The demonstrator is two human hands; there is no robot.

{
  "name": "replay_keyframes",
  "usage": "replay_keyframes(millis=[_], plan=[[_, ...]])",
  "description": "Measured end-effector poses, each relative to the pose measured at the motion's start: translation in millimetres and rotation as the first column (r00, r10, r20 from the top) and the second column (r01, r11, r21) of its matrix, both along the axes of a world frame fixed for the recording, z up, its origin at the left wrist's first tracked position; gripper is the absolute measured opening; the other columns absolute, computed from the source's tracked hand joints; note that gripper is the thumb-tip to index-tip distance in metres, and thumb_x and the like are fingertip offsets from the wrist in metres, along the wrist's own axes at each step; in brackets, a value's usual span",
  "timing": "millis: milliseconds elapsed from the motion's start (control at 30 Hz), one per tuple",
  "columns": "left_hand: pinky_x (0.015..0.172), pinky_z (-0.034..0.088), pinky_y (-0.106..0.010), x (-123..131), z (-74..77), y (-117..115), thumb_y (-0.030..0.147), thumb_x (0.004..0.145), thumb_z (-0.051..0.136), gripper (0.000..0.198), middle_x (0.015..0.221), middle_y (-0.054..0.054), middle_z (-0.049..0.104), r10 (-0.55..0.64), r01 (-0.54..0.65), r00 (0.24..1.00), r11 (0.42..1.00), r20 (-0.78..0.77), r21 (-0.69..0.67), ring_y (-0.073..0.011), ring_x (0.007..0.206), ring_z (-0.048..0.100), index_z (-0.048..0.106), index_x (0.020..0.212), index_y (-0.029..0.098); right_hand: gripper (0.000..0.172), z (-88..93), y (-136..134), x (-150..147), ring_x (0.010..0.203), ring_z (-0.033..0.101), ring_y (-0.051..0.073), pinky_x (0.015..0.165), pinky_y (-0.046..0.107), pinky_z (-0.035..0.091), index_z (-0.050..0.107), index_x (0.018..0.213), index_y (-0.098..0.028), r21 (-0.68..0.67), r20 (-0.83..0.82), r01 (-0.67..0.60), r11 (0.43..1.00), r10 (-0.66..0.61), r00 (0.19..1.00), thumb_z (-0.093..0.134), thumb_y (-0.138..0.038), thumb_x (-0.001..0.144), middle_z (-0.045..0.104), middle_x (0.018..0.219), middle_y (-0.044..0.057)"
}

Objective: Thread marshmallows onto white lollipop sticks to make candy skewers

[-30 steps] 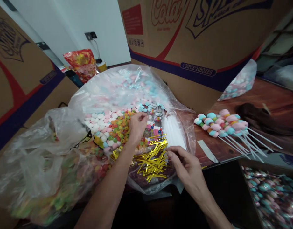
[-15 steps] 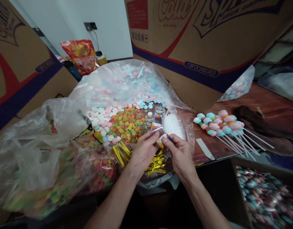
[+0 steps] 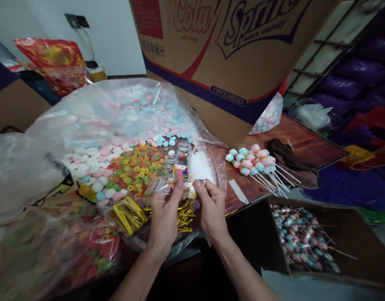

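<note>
A small clear plastic bag with a colourful printed part stretches between my two hands. My left hand pinches it between thumb and fingers, and clear film sticks out to the left. On the other side my right hand has thumb and fingers closed on its printed edge. A thin gold strip, seemingly a twist tie, shows by my left thumb. Gold twist ties lie in a bundle left of my hands, and loose ones lie below them. Beyond are printed bags and white sticks.
Ring gummies and pastel marshmallows cover the plastic sheet. Marshmallow skewers lie at the table's right. Lower right, an open carton contains wrapped skewers. A large cardboard box stands behind; a bag of gummies sits left.
The view has swung right, showing more of the open carton and purple bags. My hands stay closed on the plastic bag, and a thin gold strip now shows by my left thumb.
</note>
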State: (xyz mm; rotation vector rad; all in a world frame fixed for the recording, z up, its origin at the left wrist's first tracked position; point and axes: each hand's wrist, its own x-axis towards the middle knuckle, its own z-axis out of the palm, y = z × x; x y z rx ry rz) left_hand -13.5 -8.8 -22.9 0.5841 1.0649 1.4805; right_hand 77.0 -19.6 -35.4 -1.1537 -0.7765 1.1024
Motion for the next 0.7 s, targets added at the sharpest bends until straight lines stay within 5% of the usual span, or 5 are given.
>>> replay_keyframes(millis=[233,433,700], plan=[[0.071,0.05,-0.02,-6,9.1,-4,0.029,0.065,0.084,0.021,0.078,0.001,0.069,0.13,-0.129,0.99,0.991,0.053,-0.027,-0.0101,0.073,0.063,0.07,0.074,0.017,0.05,4.3,-2,11,0.056,0.022,0.008,0.047,0.023,0.02,0.034,0.057,-0.02,0.0,0.216,0.045,0.999,-0.044,0.975,0.061,-0.048,0.089,0.025,0.058,-0.006],[0.064,0.047,-0.021,-7,2.2,-6,0.045,0.074,0.076,0.028,0.079,0.0,0.069,0.166,-0.165,0.986,0.986,0.009,-0.033,-0.0125,0.074,0.063,0.068,0.078,0.018,0.052,7.6,-4,11,0.055,0.022,0.009,0.047,0.023,0.02,0.033,0.056,-0.02,-0.008,0.231,0.058,0.998,-0.054,0.971,0.06,-0.05,0.088,0.025,0.056,-0.005],[0.063,0.046,-0.017,-14,6.0,0,0.033,0.068,0.083,0.028,0.067,0.005,0.057,0.228,-0.228,0.97,0.974,0.087,-0.008,-0.0062,0.064,0.054,0.059,0.066,0.017,0.051,6.7,-4,18,0.055,0.021,0.009,0.048,0.024,0.02,0.029,0.056,-0.021,0.048,0.305,0.025,0.999,-0.039,0.952,0.06,-0.046,0.088,0.023,0.058,-0.005]])
